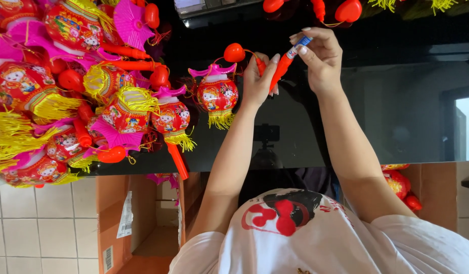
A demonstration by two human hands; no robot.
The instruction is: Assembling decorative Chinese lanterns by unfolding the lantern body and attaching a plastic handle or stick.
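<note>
Near the top centre of the frame, the left hand point(258, 78) grips an orange lantern handle point(281, 70) while the right hand point(320, 56) pinches what may be a small battery point(299, 46) at its end; a red toy lantern point(217, 95) hangs just left.

White-labelled brown carton point(138, 223) bottom left

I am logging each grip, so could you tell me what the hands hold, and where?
Both hands grip an orange lantern handle: left hand at its lower end, right hand at its blue-and-white tip.
</note>
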